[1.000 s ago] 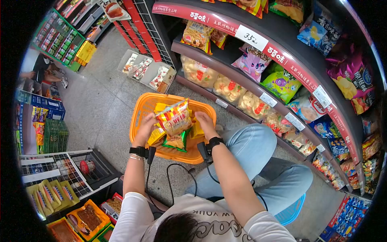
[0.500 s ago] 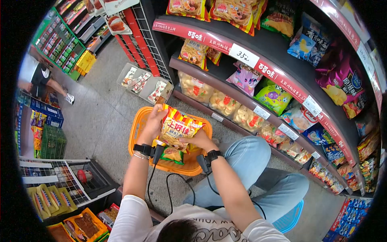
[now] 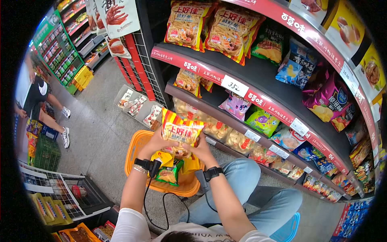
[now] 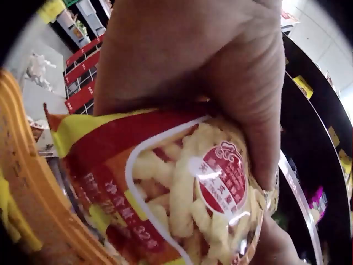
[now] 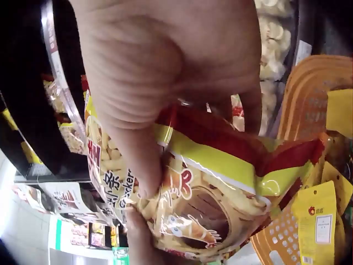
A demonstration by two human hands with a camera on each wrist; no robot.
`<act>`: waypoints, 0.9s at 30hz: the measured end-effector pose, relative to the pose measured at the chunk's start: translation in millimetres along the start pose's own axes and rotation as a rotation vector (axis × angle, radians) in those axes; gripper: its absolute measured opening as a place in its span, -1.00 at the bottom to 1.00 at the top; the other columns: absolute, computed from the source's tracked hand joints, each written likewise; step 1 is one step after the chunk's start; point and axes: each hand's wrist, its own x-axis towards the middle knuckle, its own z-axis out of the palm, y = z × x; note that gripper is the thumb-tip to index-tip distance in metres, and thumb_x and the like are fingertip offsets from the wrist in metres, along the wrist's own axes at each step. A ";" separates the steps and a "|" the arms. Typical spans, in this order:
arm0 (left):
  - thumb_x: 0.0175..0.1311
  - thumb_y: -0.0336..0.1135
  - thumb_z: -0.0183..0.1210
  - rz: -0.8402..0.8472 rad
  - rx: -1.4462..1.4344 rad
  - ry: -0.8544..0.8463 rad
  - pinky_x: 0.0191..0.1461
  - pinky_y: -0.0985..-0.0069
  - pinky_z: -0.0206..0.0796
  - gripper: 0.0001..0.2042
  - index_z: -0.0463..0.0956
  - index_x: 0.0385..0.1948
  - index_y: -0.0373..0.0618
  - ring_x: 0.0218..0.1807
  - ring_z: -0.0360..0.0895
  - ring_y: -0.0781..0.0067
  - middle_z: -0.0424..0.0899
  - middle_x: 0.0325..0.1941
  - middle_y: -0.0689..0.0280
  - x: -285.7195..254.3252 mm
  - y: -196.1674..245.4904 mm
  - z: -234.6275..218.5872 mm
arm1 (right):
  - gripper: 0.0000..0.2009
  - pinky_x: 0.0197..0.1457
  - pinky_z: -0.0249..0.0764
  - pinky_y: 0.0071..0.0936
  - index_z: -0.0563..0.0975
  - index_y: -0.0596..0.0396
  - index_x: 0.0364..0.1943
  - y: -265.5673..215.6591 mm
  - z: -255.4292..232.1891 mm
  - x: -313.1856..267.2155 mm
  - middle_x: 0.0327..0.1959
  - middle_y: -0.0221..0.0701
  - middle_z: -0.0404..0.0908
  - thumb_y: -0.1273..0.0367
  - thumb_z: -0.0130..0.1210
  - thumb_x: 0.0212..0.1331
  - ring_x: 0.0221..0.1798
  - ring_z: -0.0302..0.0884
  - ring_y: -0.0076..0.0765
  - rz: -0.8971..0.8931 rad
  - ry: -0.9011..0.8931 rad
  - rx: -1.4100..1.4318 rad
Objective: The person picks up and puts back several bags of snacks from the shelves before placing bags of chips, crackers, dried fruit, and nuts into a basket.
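Gripping a snack bag, both hands' fingers curl above an orange basket on grey floor.

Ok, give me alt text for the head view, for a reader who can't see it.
Both hands, left hand and right hand, hold up a red and yellow snack bag over an orange basket of packets on a shop floor. Curved shelves of snack bags stand ahead and to the right.

The red-and-yellow striped crinkly snack bag has risen out of the orange plastic basket (both hands carried it) and now stands upright above the basket's far rim, facing the shelf.
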 end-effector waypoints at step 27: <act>-0.38 -0.29 0.42 0.376 0.864 0.795 0.20 0.12 0.13 0.03 -0.04 0.27 -0.20 0.12 0.24 -0.12 0.28 0.07 0.00 236.7 25.6 -0.7 | -0.30 0.07 0.41 -0.36 0.27 0.26 0.05 -87.8 -69.9 95.6 -0.06 -0.15 0.53 0.29 0.40 -0.18 -0.01 0.52 -0.20 -0.275 0.466 -0.576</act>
